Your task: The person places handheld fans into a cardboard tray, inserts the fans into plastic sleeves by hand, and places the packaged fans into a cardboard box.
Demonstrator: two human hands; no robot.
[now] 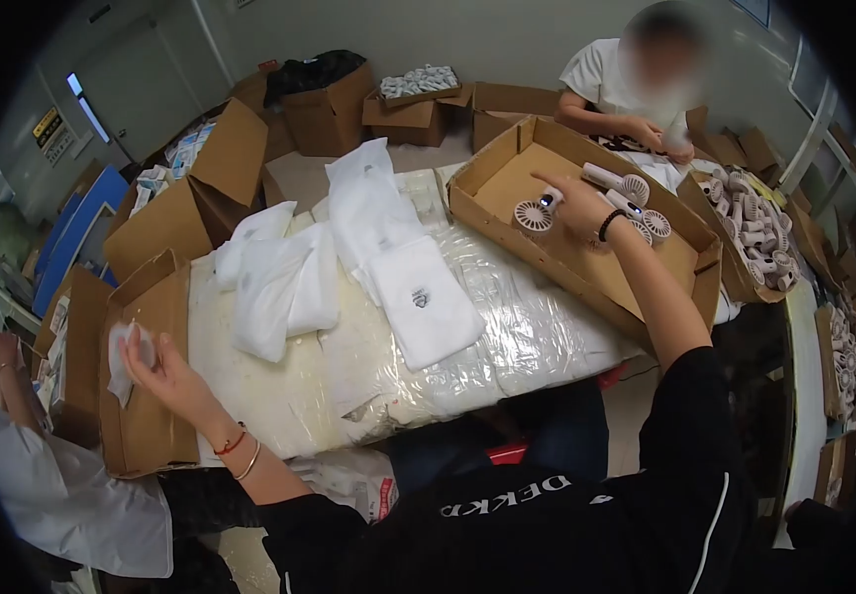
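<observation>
My left hand (165, 376) is over the cardboard tray (165, 436) at the left, its fingers curved round a white wrapped item (121, 374). On the right, my right hand (584, 210) reaches into a larger cardboard tray (497, 188). It grips a small white fan (534, 216) by the handle, index finger stretched out. More fans (634, 188) lie in that tray beside the hand. White soft pouches (426, 297) lie on the plastic-wrapped table surface (507, 342) between my hands, one with a dark printed mark.
A co-worker (596, 84) across the table holds a whitish item. Another person's white sleeve (81, 495) is at the lower left. A box full of fans (759, 233) stands at the right, an open carton (185, 198) at the back left. More cartons (324, 114) line the back.
</observation>
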